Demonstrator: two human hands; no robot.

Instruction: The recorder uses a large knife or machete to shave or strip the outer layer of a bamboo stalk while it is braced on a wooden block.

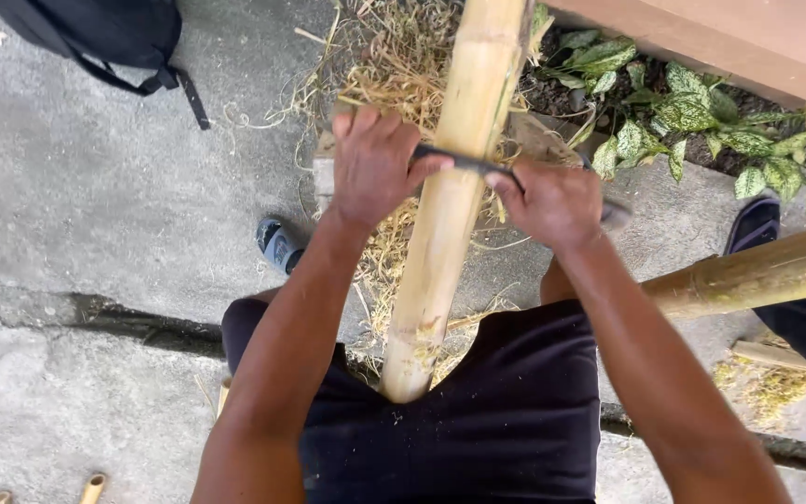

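A thick pale bamboo pole [440,233] runs from between my knees up and away to the top of the view. A dark blade [464,162] lies across the pole. My left hand [373,163] grips the blade's left end, fingers curled over it. My right hand [552,201] is closed on the blade's other end, to the right of the pole. Both hands press the blade against the bamboo surface. Pale straw-like shavings [403,75] lie heaped under and around the pole.
A second bamboo pole [757,271] crosses at the right, beside another person's dark trouser leg and sandal [756,224]. A planter with speckled green leaves [701,121] is at the upper right. A black bag [104,33] sits top left. My sandalled foot [280,245] rests on concrete.
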